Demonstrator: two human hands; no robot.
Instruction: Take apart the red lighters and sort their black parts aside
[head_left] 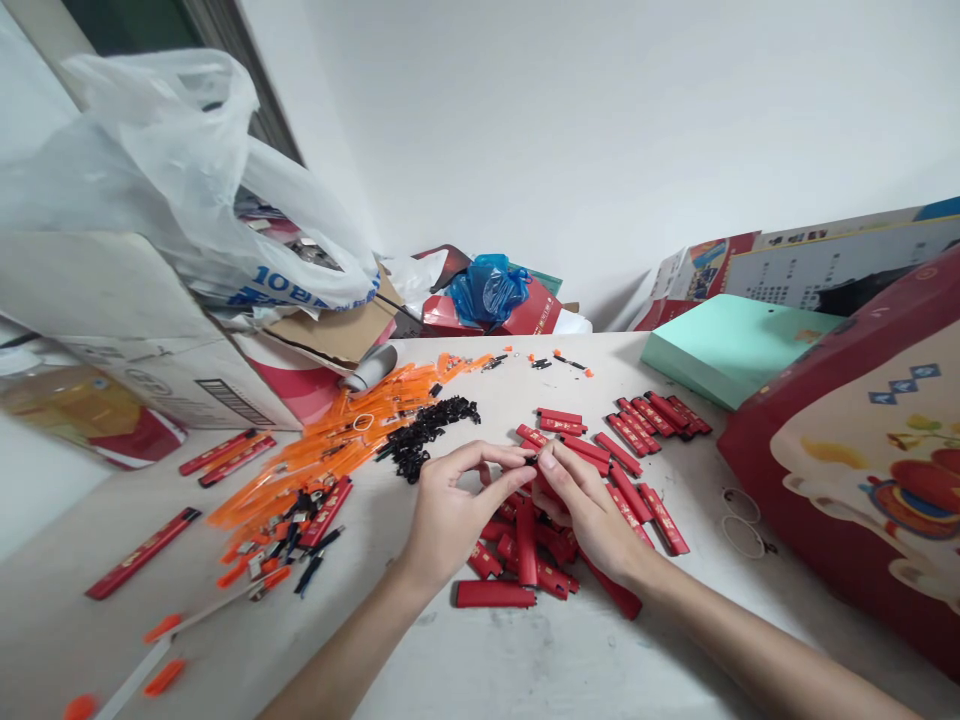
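Note:
My left hand (457,500) is closed in a pinch, thumb and forefinger meeting at a small black piece (531,460). Against it, my right hand (589,510) has its thumb and fingers curled around what looks like a red lighter case, mostly hidden by the fingers. Both hands hover over a loose heap of red lighter cases (527,545) with gold print and dark ends. Just beyond my left hand lies a pile of small black parts (420,440). Left of that spreads a heap of translucent orange plastic pieces (322,440), with metal bits at its near end.
More red cases (660,415) lie in a row at the right, near a mint-green box (739,345) and a large red printed bag (847,450). A white plastic bag (172,180) sits on cartons at left. Clear rings (742,522) lie on the white table (495,670).

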